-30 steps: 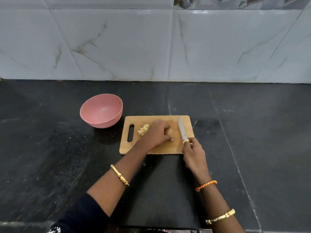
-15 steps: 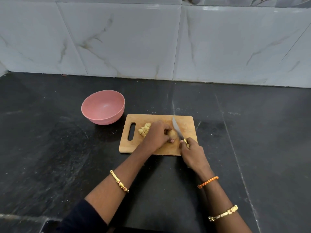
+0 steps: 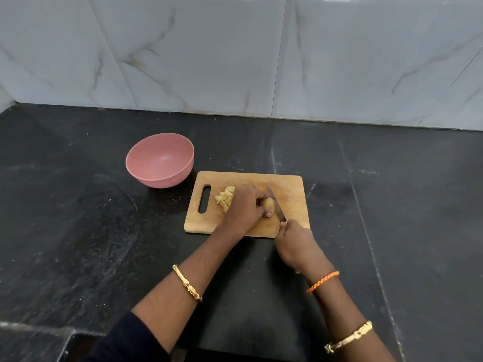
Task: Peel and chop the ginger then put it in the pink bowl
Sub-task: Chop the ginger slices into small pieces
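A wooden cutting board (image 3: 287, 184) lies on the black counter. My left hand (image 3: 245, 207) presses a peeled piece of ginger (image 3: 268, 204) down on the board. My right hand (image 3: 296, 242) grips a knife (image 3: 277, 206) by its handle, and the blade rests against the right side of the ginger. A small heap of chopped ginger pieces (image 3: 224, 198) sits on the board just left of my left hand. The pink bowl (image 3: 160, 160) stands on the counter past the board's left corner, with nothing visible inside.
The black stone counter (image 3: 78, 231) stretches around the board on all sides. A marble-tiled wall (image 3: 235, 56) closes off the back. The board's handle slot (image 3: 204, 198) faces the bowl.
The knife has swung from lying apart on the right to angled in against the ginger under my left hand. The camera has shifted slightly.
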